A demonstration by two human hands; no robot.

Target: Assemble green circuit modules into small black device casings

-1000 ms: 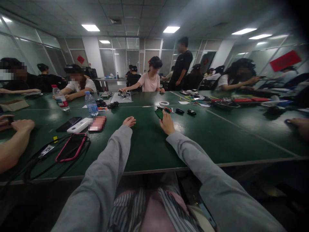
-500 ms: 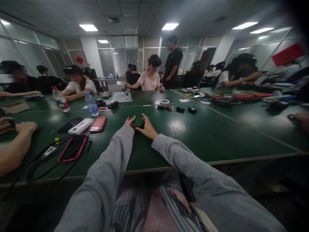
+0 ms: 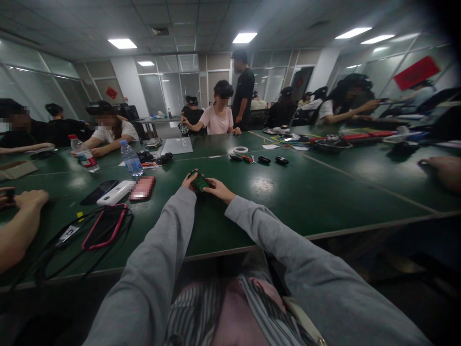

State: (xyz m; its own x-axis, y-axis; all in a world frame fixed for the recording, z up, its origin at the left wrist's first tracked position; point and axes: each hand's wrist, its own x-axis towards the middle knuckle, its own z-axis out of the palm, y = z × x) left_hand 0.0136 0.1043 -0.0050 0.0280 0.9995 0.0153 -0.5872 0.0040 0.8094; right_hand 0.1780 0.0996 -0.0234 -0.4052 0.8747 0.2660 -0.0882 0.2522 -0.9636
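Observation:
Above the green table (image 3: pixel 281 206), a small green circuit board (image 3: pixel 200 183) with a dark edge is held tilted between my hands. My left hand (image 3: pixel 188 181) grips its left end, the thumb lying over the near face. At the right end, my right hand (image 3: pixel 220 190) pinches the board between thumb and fingers. The fingers behind the board are hidden, and its small parts are too blurred to make out.
Left of my hands lie a pink-red phone (image 3: pixel 142 188), a white phone-like device (image 3: pixel 115 192) and a pink-rimmed phone (image 3: pixel 105 227) among black cables. Two bottles (image 3: pixel 131 158) stand beyond. Ahead are a tape roll (image 3: pixel 241 150) and black-handled tools (image 3: pixel 264 159). Other people sit around.
My right hand's fingers, spread before, have closed onto the board's right end. The board has turned slightly in my hands. The whole view has shifted a little.

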